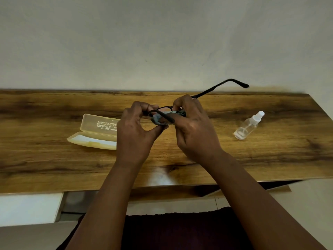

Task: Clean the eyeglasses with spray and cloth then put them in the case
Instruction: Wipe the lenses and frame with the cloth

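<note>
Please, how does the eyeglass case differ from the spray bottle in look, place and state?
The eyeglass case is pale yellow and translucent, while the spray bottle is clear with a white cap. The case is a long flat box lying open, lid up; the bottle is rounded, capped and lies on its side. The case is left of the hands, partly behind the left hand; the bottle lies apart on the right. Both rest on the wooden table, untouched.

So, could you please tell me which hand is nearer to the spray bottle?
Right. The right hand holds the eyeglasses left of the spray bottle; the left hand is farther, beside the open case.
</note>
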